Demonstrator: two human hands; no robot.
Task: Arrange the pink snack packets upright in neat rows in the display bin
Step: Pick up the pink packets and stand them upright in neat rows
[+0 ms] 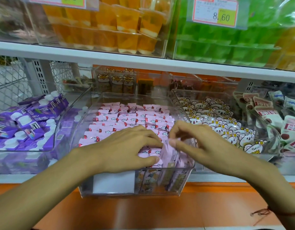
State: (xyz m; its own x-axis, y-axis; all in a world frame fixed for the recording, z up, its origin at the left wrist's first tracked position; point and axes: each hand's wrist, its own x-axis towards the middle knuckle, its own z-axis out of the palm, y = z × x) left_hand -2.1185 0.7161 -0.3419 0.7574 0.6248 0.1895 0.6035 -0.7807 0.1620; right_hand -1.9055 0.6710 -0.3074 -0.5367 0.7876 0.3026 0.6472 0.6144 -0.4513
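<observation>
Shop shelving with an orange ledge (143,211) carries a clear display bin (185,180) directly under both hands. Rows of pink snack packets (126,118) fill the bin beyond the fingers. Left hand (128,148) rests curled over the near rows, thumb against a packet. Right hand (191,141) pinches one tilted packet (170,155) just beside the left thumb. Purple cartons (27,123) lie left of the left hand.

Both hands reach into the clear display bin (185,113) of pink snack packets (126,118) standing in rows. The left hand (126,146) lies flat on the near packets, and the right hand (193,143) pinches one packet (170,153) at the bin's near right corner. Purple cartons (27,120) fill the bin to the left.
</observation>
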